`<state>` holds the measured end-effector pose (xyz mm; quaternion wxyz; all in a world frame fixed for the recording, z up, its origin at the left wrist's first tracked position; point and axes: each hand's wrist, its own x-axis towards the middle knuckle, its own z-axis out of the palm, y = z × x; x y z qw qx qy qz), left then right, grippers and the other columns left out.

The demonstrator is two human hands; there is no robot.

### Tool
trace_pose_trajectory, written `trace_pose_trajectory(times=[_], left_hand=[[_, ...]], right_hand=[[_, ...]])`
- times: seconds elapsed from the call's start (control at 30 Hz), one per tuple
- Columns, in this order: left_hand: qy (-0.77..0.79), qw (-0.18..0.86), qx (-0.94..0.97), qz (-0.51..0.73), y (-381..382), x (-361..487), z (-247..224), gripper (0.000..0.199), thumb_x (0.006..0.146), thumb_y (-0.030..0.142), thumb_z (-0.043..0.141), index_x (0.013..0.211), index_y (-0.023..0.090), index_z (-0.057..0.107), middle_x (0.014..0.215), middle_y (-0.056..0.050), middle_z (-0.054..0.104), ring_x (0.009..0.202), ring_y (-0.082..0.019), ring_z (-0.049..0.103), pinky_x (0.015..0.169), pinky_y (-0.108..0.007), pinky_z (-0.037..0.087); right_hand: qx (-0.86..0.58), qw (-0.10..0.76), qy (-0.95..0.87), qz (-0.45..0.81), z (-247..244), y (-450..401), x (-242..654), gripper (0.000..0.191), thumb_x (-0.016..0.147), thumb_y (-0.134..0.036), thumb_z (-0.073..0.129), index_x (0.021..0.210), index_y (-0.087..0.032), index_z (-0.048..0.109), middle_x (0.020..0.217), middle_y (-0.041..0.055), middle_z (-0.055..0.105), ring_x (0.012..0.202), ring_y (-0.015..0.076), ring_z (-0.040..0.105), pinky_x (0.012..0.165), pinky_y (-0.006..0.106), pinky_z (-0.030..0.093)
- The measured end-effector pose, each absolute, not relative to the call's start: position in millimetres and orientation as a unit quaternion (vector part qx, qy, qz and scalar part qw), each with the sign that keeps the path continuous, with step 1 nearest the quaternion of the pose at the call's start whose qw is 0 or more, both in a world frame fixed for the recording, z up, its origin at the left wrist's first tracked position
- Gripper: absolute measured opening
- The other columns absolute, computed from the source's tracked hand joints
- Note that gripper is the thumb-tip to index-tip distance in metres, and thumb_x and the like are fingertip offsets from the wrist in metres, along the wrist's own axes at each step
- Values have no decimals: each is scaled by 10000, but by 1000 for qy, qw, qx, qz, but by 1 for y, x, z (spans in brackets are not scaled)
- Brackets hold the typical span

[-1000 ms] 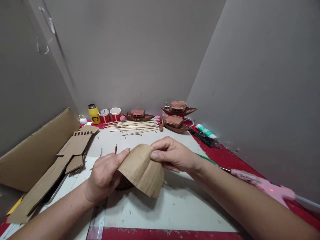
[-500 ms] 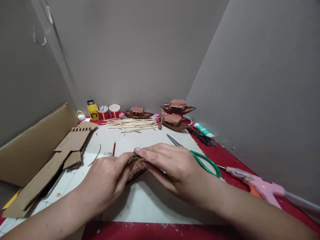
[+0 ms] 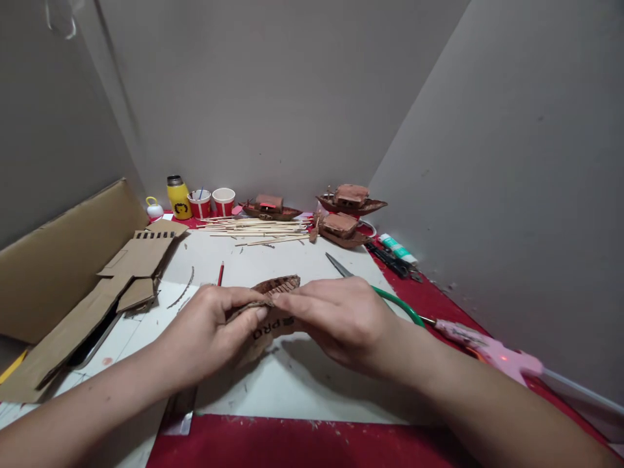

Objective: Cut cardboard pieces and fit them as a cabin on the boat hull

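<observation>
Between both hands, above the white board [image 3: 312, 396], is a curved cardboard piece [image 3: 275, 330] with ribbed brown sides and dark printed letters on the face toward me. My left hand [image 3: 219, 325] pinches its left part between thumb and fingers. My right hand [image 3: 346, 318] grips its right part, fingertips close to the left ones at the upper edge. The hands hide much of the piece. Just beyond my right hand lie green-handled scissors [image 3: 400, 300], partly covered. A red pencil [image 3: 221, 273] rests on the board past my left hand.
Cardboard pieces [image 3: 139, 257] and a tall cardboard panel [image 3: 73, 247] stand left. Behind are thin wooden sticks [image 3: 258, 227], model boats [image 3: 341, 231], paper cups [image 3: 224, 202] and a yellow bottle [image 3: 178, 198]. A pink glue gun [image 3: 497, 351] lies right, near a glue tube [image 3: 398, 247].
The cardboard piece has been turned, so its printed face and raised far end now show. Both hands have shifted their grip along it. The view has tilted slightly.
</observation>
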<state>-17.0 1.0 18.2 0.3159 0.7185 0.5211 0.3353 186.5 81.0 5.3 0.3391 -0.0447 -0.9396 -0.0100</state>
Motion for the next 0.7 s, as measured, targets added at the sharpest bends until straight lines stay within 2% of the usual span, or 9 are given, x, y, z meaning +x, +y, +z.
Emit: trace_pose_trajectory(times=[0.1,0.2,0.27,0.37,0.43,0.5,0.6,0.7], left_hand=[[538,274,726,329,1,-18,17,250,935,198,483,1000,178,725,800,2,738,764,-140,677,661,-204,493],[498,201,772,339,-3,-15,8,249,925,144,473,1011,156,706,833,-20,747,716,-128,676,652,-201,488],[454,148,808,346,-7,-14,0,267,900,94,470,1056,129,684,833,-41,748,686,-128,671,644,-204,485],[429,96,823,359,-8,-12,-5,262,877,76,463,1029,85,676,767,-65,732,630,-142,650,593,-219,471],[460,136,796,369,-5,-11,-2,220,882,97,479,937,102,692,730,-47,727,611,-132,641,584,-207,468],[500,229,750,368,0,-11,4,200,889,123,506,860,139,704,731,-15,734,633,-116,649,603,-181,475],[525,314,704,360,5,-12,11,191,893,154,530,844,169,714,744,14,737,670,-109,654,601,-160,472],[525,279,721,355,2,-12,9,206,915,173,501,860,165,700,708,17,709,627,-102,618,573,-171,448]], right_hand=[[-94,332,-931,120,9,84,187,204,935,-96,502,1082,-165,625,920,52,753,793,124,693,714,210,514],[-140,233,-943,192,17,80,188,231,950,-153,539,1163,-190,618,1022,40,743,862,120,692,764,199,504],[-128,186,-958,177,18,76,188,224,955,-140,513,1146,-169,625,990,44,742,833,126,688,732,206,503],[-73,224,-971,28,11,71,187,209,945,-81,452,1025,-81,645,766,60,718,619,140,637,554,238,456],[-48,251,-963,-84,4,70,186,219,943,-72,435,1023,-36,636,715,78,700,553,151,595,496,260,412],[-52,247,-961,-115,1,71,186,242,943,-68,415,1068,-36,620,734,90,706,550,153,585,484,262,405],[-88,237,-967,12,4,75,185,236,939,-87,422,1055,-106,628,760,65,718,611,139,620,550,236,456],[-107,223,-955,162,11,78,184,179,957,-130,471,1013,-149,640,855,52,738,715,120,663,666,203,480]])
